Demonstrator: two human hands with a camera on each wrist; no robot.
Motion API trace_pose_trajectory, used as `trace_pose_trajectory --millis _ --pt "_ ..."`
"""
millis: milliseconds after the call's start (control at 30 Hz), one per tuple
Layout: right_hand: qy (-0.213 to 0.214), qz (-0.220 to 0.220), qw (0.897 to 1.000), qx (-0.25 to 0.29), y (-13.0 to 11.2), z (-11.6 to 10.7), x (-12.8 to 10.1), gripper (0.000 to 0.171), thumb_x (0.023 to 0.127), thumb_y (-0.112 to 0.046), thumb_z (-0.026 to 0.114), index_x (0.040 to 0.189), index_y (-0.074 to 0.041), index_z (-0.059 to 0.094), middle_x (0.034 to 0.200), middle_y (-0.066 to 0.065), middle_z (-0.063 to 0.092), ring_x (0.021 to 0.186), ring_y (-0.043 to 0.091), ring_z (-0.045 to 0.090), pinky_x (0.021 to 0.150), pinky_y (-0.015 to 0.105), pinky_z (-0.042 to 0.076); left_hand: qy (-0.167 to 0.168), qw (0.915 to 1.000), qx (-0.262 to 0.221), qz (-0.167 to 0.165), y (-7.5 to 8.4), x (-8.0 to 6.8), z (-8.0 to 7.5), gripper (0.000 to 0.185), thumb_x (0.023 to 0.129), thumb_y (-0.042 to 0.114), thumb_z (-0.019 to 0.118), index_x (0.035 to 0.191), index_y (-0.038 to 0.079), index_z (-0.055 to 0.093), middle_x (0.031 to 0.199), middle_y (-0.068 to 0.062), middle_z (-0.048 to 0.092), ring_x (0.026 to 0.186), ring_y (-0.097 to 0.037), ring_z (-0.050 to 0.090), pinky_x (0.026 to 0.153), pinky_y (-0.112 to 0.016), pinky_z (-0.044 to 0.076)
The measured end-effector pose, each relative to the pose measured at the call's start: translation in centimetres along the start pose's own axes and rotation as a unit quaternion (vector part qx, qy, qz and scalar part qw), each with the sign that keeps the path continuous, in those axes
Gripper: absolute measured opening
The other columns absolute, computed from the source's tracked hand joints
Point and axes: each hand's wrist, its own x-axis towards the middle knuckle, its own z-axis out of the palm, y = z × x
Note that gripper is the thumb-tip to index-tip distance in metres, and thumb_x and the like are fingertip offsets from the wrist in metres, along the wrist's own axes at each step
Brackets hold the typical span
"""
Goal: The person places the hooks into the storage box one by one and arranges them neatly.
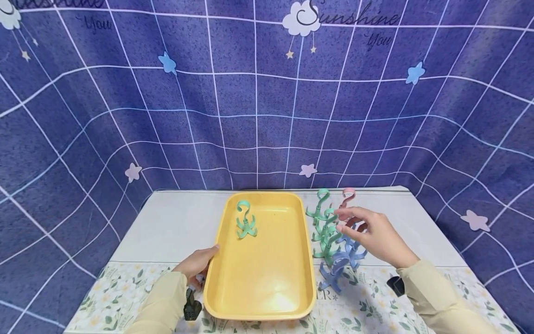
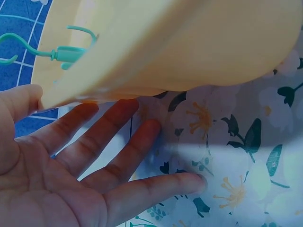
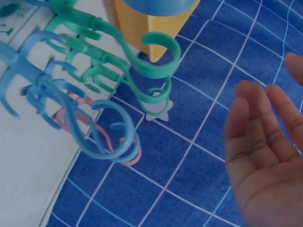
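And there's our lone green hook (image 1: 246,227), sitting toward the far left corner of the yellow tray (image 1: 267,264), with plenty of bare floor around it. Just past the tray's right side we have the rest bunched up close: green hooks (image 3: 80,18), blue hooks (image 3: 23,68) and a pink hook (image 1: 349,189) at the far end of the huddle. Over them hovers our right hand (image 1: 377,232), its grip apart, thumb and fingers spread with nothing between them! We'd call this the picking step, choosing one from the bunch to join the green one. On the other side our left hand (image 1: 197,263) has its grip on the tray's edge, thumb on the rim and fingers beneath, apparently steadying it on the counter (image 1: 167,222). For the next move, we'd want a light pinch on one crook and a straight lift, because those prongs sit so close together that a neighbour could snag. Behind it all, we've got the blue grid cloth (image 1: 233,102) walling in the counter.
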Motion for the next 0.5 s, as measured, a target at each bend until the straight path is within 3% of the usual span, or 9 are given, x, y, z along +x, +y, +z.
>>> trace_pose_trajectory --millis 267,500 --pt "-0.040 0.014 0.999 0.019 0.6 0.0 -1.7 0.031 0.094 -0.018 0.076 0.123 -0.006 0.071 0.111 0.003 0.073 0.083 0.006 0.065 0.068 0.027 0.056 0.005 1.0000 0.005 0.000 0.1 0.0 0.1 0.056 0.110 0.046 0.037 0.127 -0.003 0.060 0.086 -0.013 0.071 0.072 -0.026 0.070 0.057 -0.044 0.058" --pt "-0.075 0.021 0.996 0.032 1.7 0.6 -2.9 0.026 0.095 -0.018 0.075 0.119 -0.008 0.073 0.107 -0.002 0.073 0.082 0.003 0.063 0.068 0.026 0.054 0.003 1.0000 -0.003 0.003 0.0 0.0 0.1 0.057 0.109 0.047 0.037 0.126 -0.003 0.061 0.086 -0.012 0.071 0.072 -0.026 0.070 0.059 -0.045 0.058"
